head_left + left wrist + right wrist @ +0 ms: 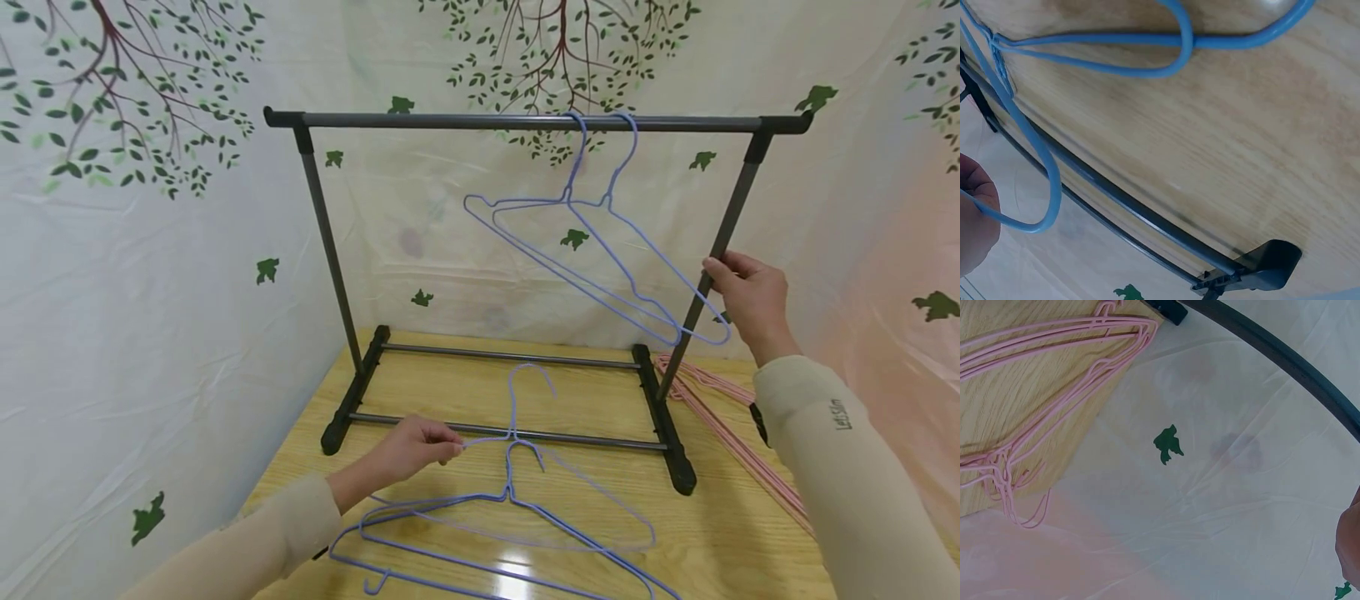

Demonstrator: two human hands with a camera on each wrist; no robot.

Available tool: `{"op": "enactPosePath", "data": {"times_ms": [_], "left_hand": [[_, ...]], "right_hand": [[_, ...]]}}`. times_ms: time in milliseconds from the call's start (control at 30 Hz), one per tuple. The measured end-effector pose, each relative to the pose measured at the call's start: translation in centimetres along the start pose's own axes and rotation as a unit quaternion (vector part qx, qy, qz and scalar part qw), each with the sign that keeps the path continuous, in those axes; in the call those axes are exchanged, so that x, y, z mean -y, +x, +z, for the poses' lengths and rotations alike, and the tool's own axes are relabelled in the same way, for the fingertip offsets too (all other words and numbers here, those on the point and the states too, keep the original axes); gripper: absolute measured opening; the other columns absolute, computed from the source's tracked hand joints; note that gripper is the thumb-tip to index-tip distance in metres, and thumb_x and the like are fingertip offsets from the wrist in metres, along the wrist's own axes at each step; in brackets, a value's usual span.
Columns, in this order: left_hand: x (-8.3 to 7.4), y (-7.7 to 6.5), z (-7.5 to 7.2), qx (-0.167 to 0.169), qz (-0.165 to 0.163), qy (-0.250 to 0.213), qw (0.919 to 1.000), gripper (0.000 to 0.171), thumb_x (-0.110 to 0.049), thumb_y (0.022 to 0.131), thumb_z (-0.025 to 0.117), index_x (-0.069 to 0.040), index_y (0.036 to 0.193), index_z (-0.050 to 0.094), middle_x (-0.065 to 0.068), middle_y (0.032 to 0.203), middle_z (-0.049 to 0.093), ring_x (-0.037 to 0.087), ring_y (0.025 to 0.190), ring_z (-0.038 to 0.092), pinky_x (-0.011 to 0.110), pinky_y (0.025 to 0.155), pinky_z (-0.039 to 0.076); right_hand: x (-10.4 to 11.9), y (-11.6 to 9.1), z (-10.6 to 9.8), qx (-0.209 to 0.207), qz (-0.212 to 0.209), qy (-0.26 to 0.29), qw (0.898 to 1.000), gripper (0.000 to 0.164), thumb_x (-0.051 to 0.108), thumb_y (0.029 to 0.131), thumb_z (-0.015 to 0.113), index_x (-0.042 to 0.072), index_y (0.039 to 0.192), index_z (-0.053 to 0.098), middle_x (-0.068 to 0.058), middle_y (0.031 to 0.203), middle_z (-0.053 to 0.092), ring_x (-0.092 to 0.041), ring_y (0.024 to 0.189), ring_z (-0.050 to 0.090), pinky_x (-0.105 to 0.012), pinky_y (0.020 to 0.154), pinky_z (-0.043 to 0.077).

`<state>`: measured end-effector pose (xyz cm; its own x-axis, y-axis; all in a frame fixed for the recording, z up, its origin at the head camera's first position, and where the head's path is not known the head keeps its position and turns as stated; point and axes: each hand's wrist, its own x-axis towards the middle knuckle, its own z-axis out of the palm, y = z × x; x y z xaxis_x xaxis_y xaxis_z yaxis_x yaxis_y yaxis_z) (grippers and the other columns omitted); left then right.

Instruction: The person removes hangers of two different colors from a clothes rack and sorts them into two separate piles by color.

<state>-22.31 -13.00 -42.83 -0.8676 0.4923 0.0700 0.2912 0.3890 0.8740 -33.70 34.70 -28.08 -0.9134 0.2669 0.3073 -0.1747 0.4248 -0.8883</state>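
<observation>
My left hand pinches one shoulder of a blue-purple clothes hanger, its hook up, in front of the rack's base. Below it, several similar hangers lie together on the table. The left wrist view shows the held hanger looping out from the fingers. Two more blue hangers hang by their hooks from the top bar of a dark clothes rack, right of its middle. My right hand holds the rack's right post, beside the hanging hangers' lower corners.
A bundle of pink hangers lies on the wooden table right of the rack, partly behind the right sleeve. Black feet and two crossbars form the rack's base. A leaf-patterned cloth surrounds the table.
</observation>
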Motion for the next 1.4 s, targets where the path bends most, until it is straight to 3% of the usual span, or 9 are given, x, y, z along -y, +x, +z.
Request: {"op": "enactPosePath", "data": {"times_ms": [200, 333, 500, 600, 700, 800, 1067, 1400], "left_hand": [[0.7, -0.6, 0.9, 0.019, -0.028, -0.024, 0.9991, 0.021, -0.017, 0.098, 0.064, 0.001, 0.103, 0.073, 0.013, 0.088, 0.067, 0.016, 0.077, 0.061, 0.048, 0.075, 0.053], [1.5, -0.8, 1.5, 0.024, -0.042, -0.037, 0.9982, 0.022, -0.015, 0.097, 0.065, 0.005, 0.102, 0.072, 0.018, 0.087, 0.068, 0.014, 0.074, 0.06, 0.039, 0.07, 0.052], [2.4, -0.8, 2.1, 0.022, -0.047, -0.033, 0.9981, 0.018, -0.01, 0.096, 0.065, 0.006, 0.099, 0.073, 0.012, 0.082, 0.068, 0.013, 0.071, 0.059, 0.027, 0.064, 0.049], [2.7, -0.7, 2.4, 0.026, -0.037, -0.002, 0.999, 0.016, -0.009, 0.094, 0.067, 0.004, 0.097, 0.074, 0.004, 0.079, 0.069, 0.011, 0.07, 0.058, 0.024, 0.063, 0.048], [2.9, -0.7, 2.8, 0.035, -0.027, 0.043, 0.9981, 0.013, -0.011, 0.092, 0.069, 0.0, 0.094, 0.076, 0.0, 0.081, 0.071, 0.009, 0.072, 0.059, 0.025, 0.065, 0.049], [2.9, -0.8, 2.9, 0.042, -0.024, 0.076, 0.996, 0.012, -0.013, 0.092, 0.07, -0.004, 0.093, 0.077, -0.004, 0.085, 0.072, 0.007, 0.075, 0.06, 0.025, 0.069, 0.05], [2.6, -0.6, 3.2, 0.054, -0.002, 0.125, 0.9907, 0.008, -0.011, 0.09, 0.072, -0.006, 0.089, 0.078, -0.003, 0.085, 0.073, 0.006, 0.075, 0.06, 0.024, 0.068, 0.049], [2.5, -0.4, 3.6, 0.072, -0.004, 0.192, 0.9789, 0.005, -0.014, 0.087, 0.077, -0.011, 0.087, 0.08, -0.009, 0.084, 0.072, 0.003, 0.078, 0.06, 0.026, 0.075, 0.049]], "right_hand": [[0.0, 0.0, 0.0, 0.0, -0.002, 0.001, 1.0, 0.063, 0.046, 0.094, 0.062, 0.004, 0.141, 0.055, 0.023, 0.096, 0.061, 0.011, 0.083, 0.062, -0.041, 0.107, 0.042], [-0.1, 0.0, 0.0, 0.0, -0.002, 0.0, 1.0, 0.064, 0.046, 0.094, 0.063, 0.003, 0.141, 0.055, 0.026, 0.093, 0.06, 0.011, 0.083, 0.062, -0.039, 0.106, 0.042], [-0.2, 0.0, -0.1, -0.003, -0.001, -0.008, 1.0, 0.065, 0.049, 0.093, 0.062, 0.005, 0.141, 0.055, 0.025, 0.095, 0.061, 0.011, 0.085, 0.062, -0.023, 0.092, 0.048], [-0.2, -0.1, -0.1, -0.001, 0.001, -0.006, 1.0, 0.065, 0.05, 0.093, 0.062, 0.006, 0.141, 0.055, 0.022, 0.099, 0.062, 0.011, 0.086, 0.062, -0.025, 0.095, 0.048], [-0.1, -0.2, -0.1, 0.003, 0.005, -0.002, 1.0, 0.066, 0.05, 0.093, 0.062, 0.007, 0.142, 0.054, 0.019, 0.102, 0.063, 0.01, 0.087, 0.062, -0.039, 0.107, 0.041], [-0.1, -0.3, -0.1, 0.004, 0.007, 0.002, 1.0, 0.067, 0.051, 0.093, 0.062, 0.006, 0.142, 0.054, 0.017, 0.103, 0.063, 0.009, 0.087, 0.062, -0.046, 0.109, 0.037], [0.0, -0.3, -0.1, 0.0, 0.008, -0.007, 1.0, 0.067, 0.051, 0.093, 0.061, 0.006, 0.141, 0.055, 0.02, 0.1, 0.063, 0.01, 0.086, 0.061, -0.045, 0.108, 0.04], [-0.2, 0.1, 0.1, -0.008, -0.005, 0.005, 1.0, 0.063, 0.047, 0.093, 0.064, 0.003, 0.139, 0.057, 0.029, 0.087, 0.062, 0.012, 0.081, 0.063, -0.04, 0.107, 0.041]]}}
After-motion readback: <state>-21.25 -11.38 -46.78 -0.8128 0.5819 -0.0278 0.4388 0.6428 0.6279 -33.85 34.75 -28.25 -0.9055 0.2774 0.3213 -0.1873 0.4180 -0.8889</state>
